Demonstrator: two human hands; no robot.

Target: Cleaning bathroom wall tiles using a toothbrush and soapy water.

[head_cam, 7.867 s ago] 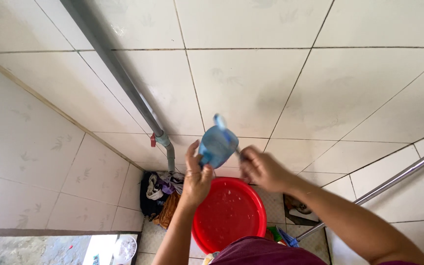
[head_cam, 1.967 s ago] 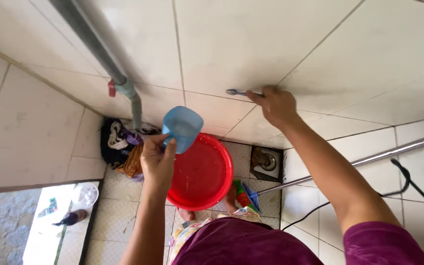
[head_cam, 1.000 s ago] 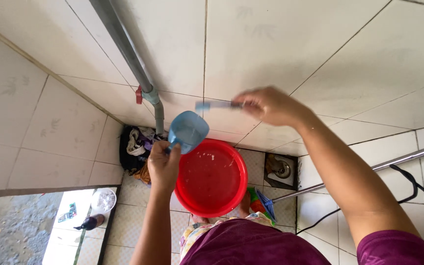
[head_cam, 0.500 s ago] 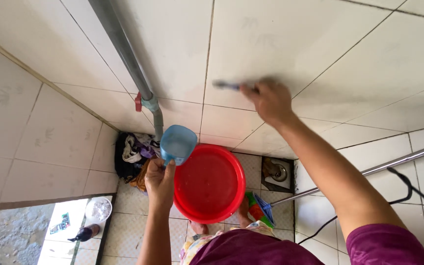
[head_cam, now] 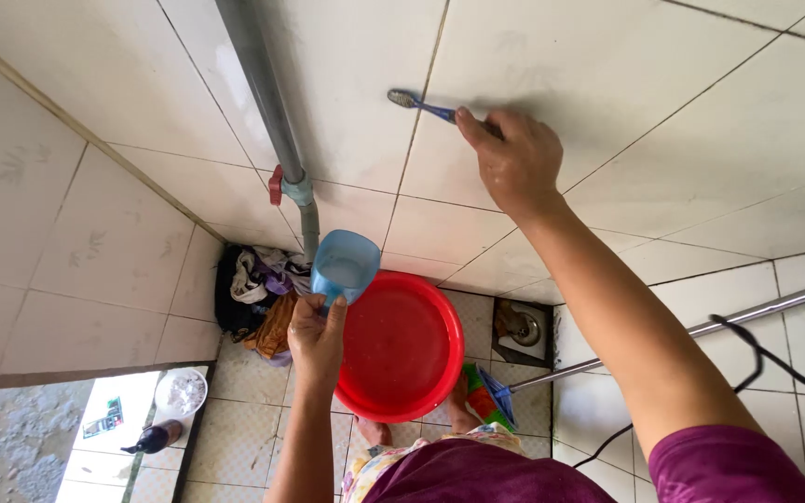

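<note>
My right hand (head_cam: 512,160) grips a blue toothbrush (head_cam: 418,103) and presses its bristle head against the white wall tile, close to a vertical grout line. My left hand (head_cam: 317,328) holds a light blue plastic cup (head_cam: 345,265) by its handle, upright, above the left rim of a red basin (head_cam: 393,346) that stands on the floor below.
A grey pipe (head_cam: 270,121) with a red valve runs down the wall. A heap of clothes (head_cam: 258,293) fills the corner. A floor drain (head_cam: 518,328) lies right of the basin, a metal pole (head_cam: 747,315) leans across, and a black cable (head_cam: 775,359) hangs at right.
My right hand has carried the toothbrush up the wall, from the lower grout line to a higher tile. The cup has stayed over the basin's left rim.
</note>
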